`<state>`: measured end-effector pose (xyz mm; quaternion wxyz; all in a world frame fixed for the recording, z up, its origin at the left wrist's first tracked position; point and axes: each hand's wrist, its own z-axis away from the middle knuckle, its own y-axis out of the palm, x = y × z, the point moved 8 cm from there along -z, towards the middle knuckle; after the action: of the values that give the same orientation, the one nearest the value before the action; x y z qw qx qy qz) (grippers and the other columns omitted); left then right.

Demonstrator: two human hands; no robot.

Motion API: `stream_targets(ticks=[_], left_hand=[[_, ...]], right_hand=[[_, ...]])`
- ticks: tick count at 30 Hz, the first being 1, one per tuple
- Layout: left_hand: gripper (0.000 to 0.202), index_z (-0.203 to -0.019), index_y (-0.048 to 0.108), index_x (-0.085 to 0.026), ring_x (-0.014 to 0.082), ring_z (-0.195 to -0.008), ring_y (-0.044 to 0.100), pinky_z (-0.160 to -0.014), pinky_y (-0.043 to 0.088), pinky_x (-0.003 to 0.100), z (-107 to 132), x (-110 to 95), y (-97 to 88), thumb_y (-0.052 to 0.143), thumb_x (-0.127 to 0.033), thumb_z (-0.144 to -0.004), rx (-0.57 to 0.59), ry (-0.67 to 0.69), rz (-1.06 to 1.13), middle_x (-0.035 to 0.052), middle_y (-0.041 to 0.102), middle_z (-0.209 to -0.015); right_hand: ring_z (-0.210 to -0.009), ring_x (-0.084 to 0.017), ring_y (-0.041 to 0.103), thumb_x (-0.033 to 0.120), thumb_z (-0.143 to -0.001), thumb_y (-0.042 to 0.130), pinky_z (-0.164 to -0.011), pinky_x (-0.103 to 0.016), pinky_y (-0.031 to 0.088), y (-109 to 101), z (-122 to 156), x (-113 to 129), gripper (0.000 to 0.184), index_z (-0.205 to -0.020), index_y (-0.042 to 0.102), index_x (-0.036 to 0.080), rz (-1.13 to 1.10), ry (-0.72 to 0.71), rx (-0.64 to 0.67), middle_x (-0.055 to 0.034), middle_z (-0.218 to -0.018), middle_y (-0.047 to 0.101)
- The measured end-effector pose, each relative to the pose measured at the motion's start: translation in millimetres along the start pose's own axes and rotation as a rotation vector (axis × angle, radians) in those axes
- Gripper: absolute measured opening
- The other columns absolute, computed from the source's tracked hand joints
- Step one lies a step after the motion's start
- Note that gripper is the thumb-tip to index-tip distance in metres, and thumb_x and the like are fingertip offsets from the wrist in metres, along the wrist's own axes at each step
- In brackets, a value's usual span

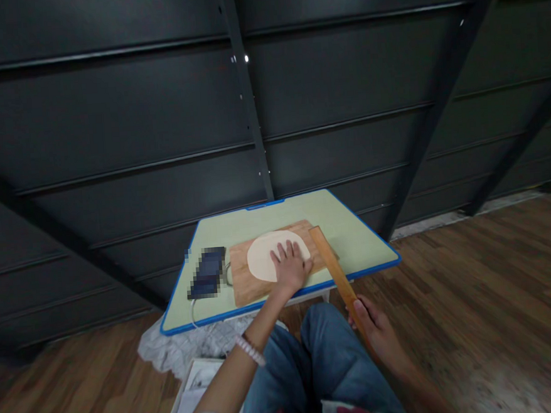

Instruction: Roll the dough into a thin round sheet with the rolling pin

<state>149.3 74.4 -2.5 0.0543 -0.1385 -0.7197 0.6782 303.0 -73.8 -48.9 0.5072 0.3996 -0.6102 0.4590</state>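
Note:
My left hand (292, 267) lies flat with its fingers spread on a smooth, cream-coloured oval sheet (259, 257). The frame does not show what the sheet is made of. Beneath it is a wooden board (244, 287), set on a small pale-green table (363, 250) with a blue rim. My right hand (376, 328) is wrapped round the near end of a long, flat wooden strip (332, 262). Its far end reaches up over the right side of the board, beside the sheet. I cannot tell whether the strip touches the board.
A phone-like dark device (209, 274), partly pixelated, lies left of the board with a white cable (193, 313) running off the edge. Crumpled white plastic (157, 347) and a white box (193, 385) are below left. Behind the table rises a dark metal panel wall (156, 114).

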Motion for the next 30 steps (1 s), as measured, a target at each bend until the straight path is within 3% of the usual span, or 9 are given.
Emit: stream_targets(ticks=[4, 8, 11, 16, 20, 23, 26, 30], left_hand=[[0.058, -0.137, 0.039, -0.008, 0.0410, -0.131, 0.030, -0.101, 0.027, 0.060, 1.9, -9.2, -9.1, 0.029, -0.046, -0.094, -0.076, 0.103, -0.105, 0.0199, 0.034, -0.144], [0.036, -0.121, 0.052, -0.002, 0.0302, -0.112, 0.052, -0.084, 0.045, 0.041, 5.5, -25.9, -13.9, 0.036, -0.017, -0.093, -0.085, 0.193, -0.219, 0.0265, 0.051, -0.126], [0.030, -0.113, 0.055, -0.003, 0.0253, -0.096, 0.059, -0.074, 0.046, 0.034, 4.0, -31.6, -16.8, 0.039, -0.005, -0.088, -0.089, 0.182, -0.233, 0.0233, 0.060, -0.108], [0.027, -0.111, 0.053, -0.007, 0.0251, -0.099, 0.057, -0.083, 0.044, 0.037, 2.0, -29.5, -17.0, 0.039, -0.008, -0.089, -0.158, 0.169, -0.179, 0.0177, 0.061, -0.104], [0.031, -0.118, 0.052, -0.009, 0.0257, -0.121, 0.045, -0.099, 0.035, 0.041, 2.7, -22.3, -12.3, 0.035, -0.019, -0.094, -0.232, 0.171, 0.005, 0.0168, 0.055, -0.125], [0.037, -0.124, 0.049, -0.009, 0.0243, -0.129, 0.038, -0.107, 0.028, 0.039, 0.5, -15.5, -7.2, 0.037, -0.027, -0.094, -0.198, 0.179, 0.135, 0.0141, 0.050, -0.134], [0.038, -0.126, 0.049, -0.008, 0.0231, -0.131, 0.037, -0.108, 0.027, 0.039, -0.3, -13.7, -3.5, 0.038, -0.020, -0.092, -0.133, 0.213, 0.172, 0.0151, 0.048, -0.136], [0.042, -0.125, 0.049, -0.004, 0.0244, -0.132, 0.036, -0.109, 0.025, 0.040, 4.5, -15.7, -6.5, 0.039, -0.007, -0.084, -0.155, 0.259, 0.161, 0.0198, 0.046, -0.136]], right_hand=[[-0.058, -0.018, 0.056, 0.059, -0.084, 0.044, -0.057, -0.029, 0.047, -9.9, 8.3, -13.4, 0.040, -0.086, 0.059, 0.022, -0.004, 0.024, -0.032, -0.0012, -0.063, 0.059], [-0.058, -0.017, 0.056, 0.060, -0.084, 0.044, -0.057, -0.028, 0.046, -16.7, 16.3, -21.0, 0.043, -0.084, 0.059, 0.020, 0.005, 0.062, -0.050, -0.0015, -0.062, 0.059], [-0.057, -0.017, 0.056, 0.062, -0.083, 0.044, -0.056, -0.028, 0.045, -19.9, 20.9, -20.8, 0.046, -0.083, 0.060, 0.019, 0.018, 0.072, -0.063, -0.0011, -0.061, 0.059], [-0.060, -0.018, 0.057, 0.062, -0.082, 0.044, -0.057, -0.028, 0.046, -22.0, 23.6, -23.8, 0.047, -0.084, 0.060, 0.018, 0.009, 0.082, -0.072, -0.0014, -0.063, 0.060], [-0.059, -0.018, 0.057, 0.064, -0.080, 0.045, -0.057, -0.028, 0.046, -21.4, 23.8, -26.4, 0.049, -0.083, 0.060, 0.017, -0.001, 0.081, -0.083, -0.0015, -0.061, 0.060], [-0.059, -0.018, 0.057, 0.064, -0.080, 0.046, -0.056, -0.028, 0.046, -18.9, 24.8, -27.6, 0.050, -0.086, 0.061, 0.017, -0.017, 0.078, -0.080, -0.0016, -0.062, 0.060], [-0.059, -0.018, 0.058, 0.062, -0.080, 0.048, -0.056, -0.028, 0.047, -17.8, 27.0, -31.6, 0.049, -0.090, 0.062, 0.016, -0.038, 0.087, -0.089, -0.0019, -0.063, 0.061], [-0.059, -0.018, 0.058, 0.061, -0.078, 0.051, -0.057, -0.028, 0.048, -19.9, 30.3, -36.6, 0.049, -0.095, 0.063, 0.016, -0.035, 0.082, -0.120, -0.0016, -0.063, 0.062]])
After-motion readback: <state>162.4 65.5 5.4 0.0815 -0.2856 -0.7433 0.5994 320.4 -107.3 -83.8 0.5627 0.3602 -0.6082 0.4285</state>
